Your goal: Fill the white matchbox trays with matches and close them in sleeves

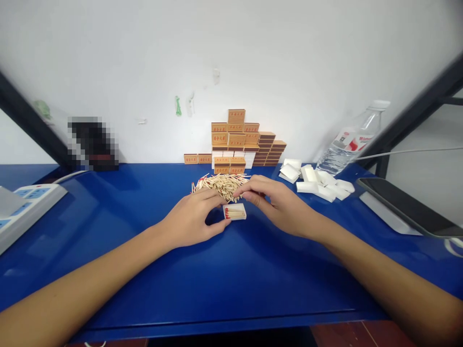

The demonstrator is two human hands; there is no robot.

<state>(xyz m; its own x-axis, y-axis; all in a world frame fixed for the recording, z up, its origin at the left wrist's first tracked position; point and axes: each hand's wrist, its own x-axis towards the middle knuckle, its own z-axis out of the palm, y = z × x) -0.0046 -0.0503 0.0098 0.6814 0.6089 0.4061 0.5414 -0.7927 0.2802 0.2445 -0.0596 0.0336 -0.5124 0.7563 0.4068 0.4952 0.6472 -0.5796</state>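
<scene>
A small white matchbox tray (244,208) with several red-tipped matches (236,213) in it lies on the blue table. My left hand (197,214) grips the tray at its left end, thumb on the near side and fingers on the far side. Just behind the tray is a heap of loose matches (220,183). My right hand (275,200) is at the heap's right front edge, above the tray's right side, with thumb and index finger pinched together. Whatever is between those fingertips is too small to make out.
Stacked orange matchboxes (236,116) stand against the wall behind the heap. White empty trays (307,187) are piled to the right, near a leaning water bottle (347,140) and a phone (408,205). A power strip (39,200) lies at the left.
</scene>
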